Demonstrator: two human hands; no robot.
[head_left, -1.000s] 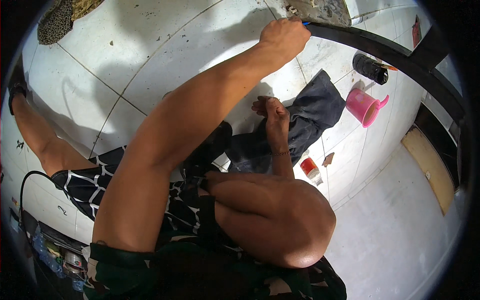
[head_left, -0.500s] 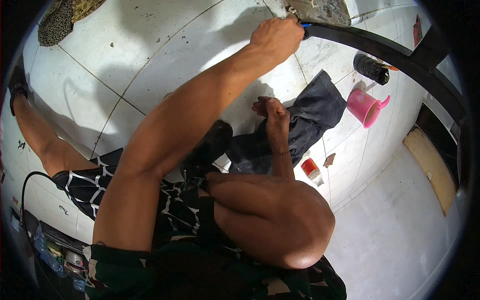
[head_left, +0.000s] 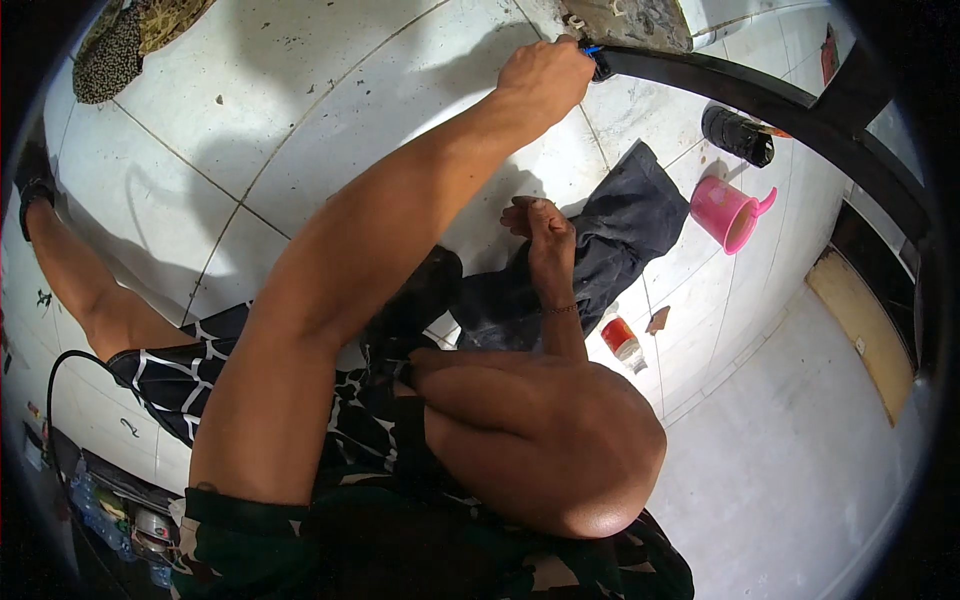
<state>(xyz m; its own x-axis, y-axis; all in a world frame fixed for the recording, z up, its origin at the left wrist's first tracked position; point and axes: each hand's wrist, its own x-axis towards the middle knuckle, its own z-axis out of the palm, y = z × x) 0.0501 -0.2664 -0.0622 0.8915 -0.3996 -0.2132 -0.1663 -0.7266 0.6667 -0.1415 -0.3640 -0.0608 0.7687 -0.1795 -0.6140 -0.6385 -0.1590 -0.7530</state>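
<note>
While the left hand (head_left: 545,78), grip hidden, sits at one o'clock, the loosely open right hand (head_left: 545,230) could steady the black bar (head_left: 705,74).

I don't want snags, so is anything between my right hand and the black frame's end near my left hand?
Nothing visible: between your right hand and the black frame by your left hand, only tiled floor shows.

A fisheye camera on the person's head looks steeply down and forward, from above and behind the grip of the left hand (head_left: 546,78), well away from the lens. On the grip's near side sits the right hand (head_left: 545,235); the bent knee (head_left: 610,460), closest of the three, looms large.
</note>
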